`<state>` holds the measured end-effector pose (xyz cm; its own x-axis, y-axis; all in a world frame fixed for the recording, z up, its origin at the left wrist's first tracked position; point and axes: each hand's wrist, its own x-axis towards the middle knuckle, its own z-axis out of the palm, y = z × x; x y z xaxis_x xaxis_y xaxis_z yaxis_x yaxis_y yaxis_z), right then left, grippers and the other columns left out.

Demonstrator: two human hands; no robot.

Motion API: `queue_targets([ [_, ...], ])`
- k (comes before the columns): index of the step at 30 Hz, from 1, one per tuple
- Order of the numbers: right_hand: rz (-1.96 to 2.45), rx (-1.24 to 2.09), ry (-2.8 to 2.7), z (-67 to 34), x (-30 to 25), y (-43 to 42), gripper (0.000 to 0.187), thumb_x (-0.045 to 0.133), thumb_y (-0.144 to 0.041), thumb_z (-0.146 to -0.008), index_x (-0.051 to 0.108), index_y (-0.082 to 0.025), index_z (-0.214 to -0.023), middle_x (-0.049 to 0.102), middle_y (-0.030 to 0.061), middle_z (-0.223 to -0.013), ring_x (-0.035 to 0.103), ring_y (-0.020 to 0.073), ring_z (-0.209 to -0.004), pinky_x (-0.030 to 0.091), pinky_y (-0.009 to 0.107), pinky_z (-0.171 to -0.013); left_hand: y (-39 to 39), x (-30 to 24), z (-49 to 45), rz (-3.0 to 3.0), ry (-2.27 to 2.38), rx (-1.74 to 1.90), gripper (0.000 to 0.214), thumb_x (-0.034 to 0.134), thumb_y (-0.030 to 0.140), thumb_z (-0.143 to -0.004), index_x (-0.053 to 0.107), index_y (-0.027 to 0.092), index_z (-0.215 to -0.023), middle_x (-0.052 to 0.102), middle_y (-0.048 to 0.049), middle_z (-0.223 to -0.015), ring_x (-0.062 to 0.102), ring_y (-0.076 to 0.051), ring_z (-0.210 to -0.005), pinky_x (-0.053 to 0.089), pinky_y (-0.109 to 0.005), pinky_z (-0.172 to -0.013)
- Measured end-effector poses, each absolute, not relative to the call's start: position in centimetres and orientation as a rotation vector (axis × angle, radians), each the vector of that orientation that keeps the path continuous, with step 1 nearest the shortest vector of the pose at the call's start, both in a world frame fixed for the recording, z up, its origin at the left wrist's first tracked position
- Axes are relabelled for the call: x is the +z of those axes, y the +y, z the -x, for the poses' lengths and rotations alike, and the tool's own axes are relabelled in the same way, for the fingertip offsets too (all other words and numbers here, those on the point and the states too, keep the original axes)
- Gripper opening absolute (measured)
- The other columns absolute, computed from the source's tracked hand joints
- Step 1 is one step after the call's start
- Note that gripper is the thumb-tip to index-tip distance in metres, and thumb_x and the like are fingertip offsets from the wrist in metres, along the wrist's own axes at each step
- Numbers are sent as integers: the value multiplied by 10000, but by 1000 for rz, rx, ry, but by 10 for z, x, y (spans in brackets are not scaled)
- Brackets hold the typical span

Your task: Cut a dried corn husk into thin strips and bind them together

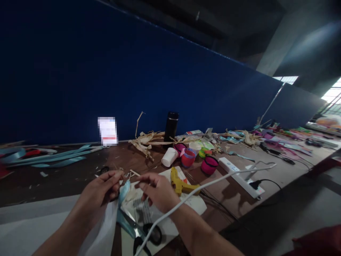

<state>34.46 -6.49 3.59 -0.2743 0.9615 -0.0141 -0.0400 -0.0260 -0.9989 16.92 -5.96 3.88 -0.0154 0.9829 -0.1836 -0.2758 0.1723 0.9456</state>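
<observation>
My left hand (pixel 106 185) is closed in a pinch, and what it grips is too small to make out. Beside its fingertips a light blue ribbon (pixel 124 192) hangs down between the two hands. My right hand (pixel 157 190) is curled with thumb and forefinger close together; anything in them cannot be made out. A thin pale stick (pixel 135 172) shows just behind its fingertips. Below the hands, scissors (pixel 156 234) with black handles lie on printed paper (pixel 157 213). A yellow glue gun (pixel 177 182) rests to the right of my right hand.
A white cable (pixel 206 185) crosses over my right forearm toward a power strip (pixel 241 177). Behind stand a black flask (pixel 171 127), a white cup (pixel 169 157) and small coloured cups (pixel 209 165). Dry husks (pixel 145 140) and blue ribbons (pixel 61 156) lie along the blue partition (pixel 128 74).
</observation>
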Motion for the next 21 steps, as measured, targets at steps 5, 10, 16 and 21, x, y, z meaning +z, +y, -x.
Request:
queue_targets([
  [5,985,1321,-1376,-385,86,-95,301,603,-309,-762,571,-187,-1035,626,40,-928,525,52,-528,353,122,-367,-57,39,-170,-893,1104,1248,322,721,379,-621,558,131,-745,435,71,-524,329,-13,-435,247,-106,-381],
  [10,1131,1296,-1446,-423,101,-148,216,558,-332,-805,636,-162,-914,632,32,-776,485,48,-492,351,142,-405,-60,37,-172,-935,1112,1228,299,699,348,-663,572,129,-821,457,60,-572,360,-20,-477,286,-102,-413],
  [16,1435,1159,-1452,-469,51,-199,298,515,-405,-831,631,-147,-924,633,67,-777,524,88,-528,376,188,-444,-61,34,-171,-985,1148,1231,277,684,353,-681,566,137,-808,454,67,-556,363,-19,-475,285,-103,-426],
  [21,1902,1190,-1695,-482,-4,-245,312,387,-380,-896,615,-185,-982,651,67,-756,606,172,-650,465,275,-555,-60,32,-172,-995,1179,1225,287,691,351,-675,576,135,-825,475,67,-565,366,-16,-482,293,-100,-444],
])
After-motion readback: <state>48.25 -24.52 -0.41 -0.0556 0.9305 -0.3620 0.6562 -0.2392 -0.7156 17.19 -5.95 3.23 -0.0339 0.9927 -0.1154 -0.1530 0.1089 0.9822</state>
